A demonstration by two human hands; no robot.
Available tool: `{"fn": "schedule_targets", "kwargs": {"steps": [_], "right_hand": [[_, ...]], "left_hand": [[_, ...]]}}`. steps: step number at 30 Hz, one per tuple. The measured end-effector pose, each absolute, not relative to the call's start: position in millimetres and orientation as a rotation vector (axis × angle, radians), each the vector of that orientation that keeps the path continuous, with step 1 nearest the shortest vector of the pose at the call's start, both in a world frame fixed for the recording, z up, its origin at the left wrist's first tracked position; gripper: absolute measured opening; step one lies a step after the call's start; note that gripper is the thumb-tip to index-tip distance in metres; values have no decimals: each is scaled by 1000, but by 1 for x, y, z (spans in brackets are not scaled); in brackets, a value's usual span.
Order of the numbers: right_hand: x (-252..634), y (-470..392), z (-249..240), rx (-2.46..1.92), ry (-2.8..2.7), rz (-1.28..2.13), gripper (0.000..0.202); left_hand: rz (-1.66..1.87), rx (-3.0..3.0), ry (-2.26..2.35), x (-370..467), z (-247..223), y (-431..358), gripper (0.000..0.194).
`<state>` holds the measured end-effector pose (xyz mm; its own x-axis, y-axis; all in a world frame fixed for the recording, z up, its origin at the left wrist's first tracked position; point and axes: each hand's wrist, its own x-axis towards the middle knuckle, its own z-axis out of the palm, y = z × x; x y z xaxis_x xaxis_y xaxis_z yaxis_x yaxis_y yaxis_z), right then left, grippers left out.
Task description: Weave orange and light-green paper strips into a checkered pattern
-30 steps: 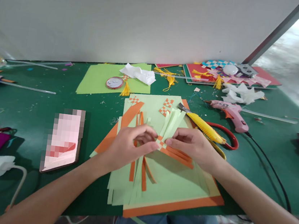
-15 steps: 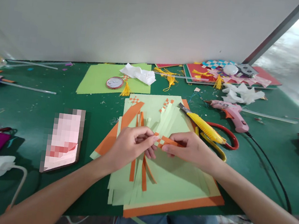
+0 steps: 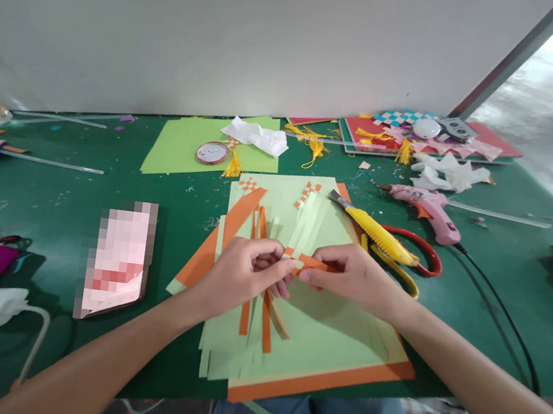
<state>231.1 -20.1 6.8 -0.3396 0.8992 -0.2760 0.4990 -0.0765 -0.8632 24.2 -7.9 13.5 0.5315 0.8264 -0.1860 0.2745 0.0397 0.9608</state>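
Observation:
A small woven piece of orange and pale green paper strips (image 3: 295, 258) is held between my two hands above a stack of pale green sheets (image 3: 331, 335). My left hand (image 3: 254, 265) pinches its left side with thumb and fingers. My right hand (image 3: 342, 269) grips the orange strips at its right side. Long pale green strips (image 3: 309, 221) stick out from the piece toward the far side. Loose orange strips (image 3: 266, 326) lie on the sheets under my left hand. Two small checkered woven pieces (image 3: 247, 185) rest at the stack's far edge.
A yellow utility knife (image 3: 379, 233) and red-and-yellow-handled scissors (image 3: 434, 256) lie right of the stack. Beyond them is a pink glue gun (image 3: 430, 209) with a cord. A phone (image 3: 118, 261) lies at left. Green paper (image 3: 177, 148), a tape roll (image 3: 212, 153) and crumpled tissue (image 3: 259, 138) are at the back.
My left thumb has shifted slightly to the right over the woven piece. My right hand stays in nearly the same place.

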Motion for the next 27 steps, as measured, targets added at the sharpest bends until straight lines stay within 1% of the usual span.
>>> {"fn": "schedule_targets", "kwargs": {"steps": [7, 11, 17, 19, 23, 25, 27], "right_hand": [[232, -20, 6, -1387, -1781, 1442, 43], [231, -19, 6, -1290, -1720, 1483, 38], [230, -19, 5, -1270, -1614, 1524, 29], [231, -19, 6, -1286, -1579, 1537, 29], [233, -18, 11, -1331, -1540, 1535, 29], [235, -17, 12, -1360, -1547, 1504, 30], [238, -15, 12, -1401, -1565, 1447, 31]], "left_hand": [[555, 1523, 993, 23, 15, -9, 27], [539, 1526, 994, 22, 13, -8, 28], [504, 1570, 980, 22, 10, -10, 28], [539, 1700, 1005, 22, 12, -11, 27], [672, 2146, 1074, 19, 12, -7, 25], [680, 2323, 1046, 16, 9, -4, 27], [609, 2498, 979, 14, 5, 1, 26]]}}
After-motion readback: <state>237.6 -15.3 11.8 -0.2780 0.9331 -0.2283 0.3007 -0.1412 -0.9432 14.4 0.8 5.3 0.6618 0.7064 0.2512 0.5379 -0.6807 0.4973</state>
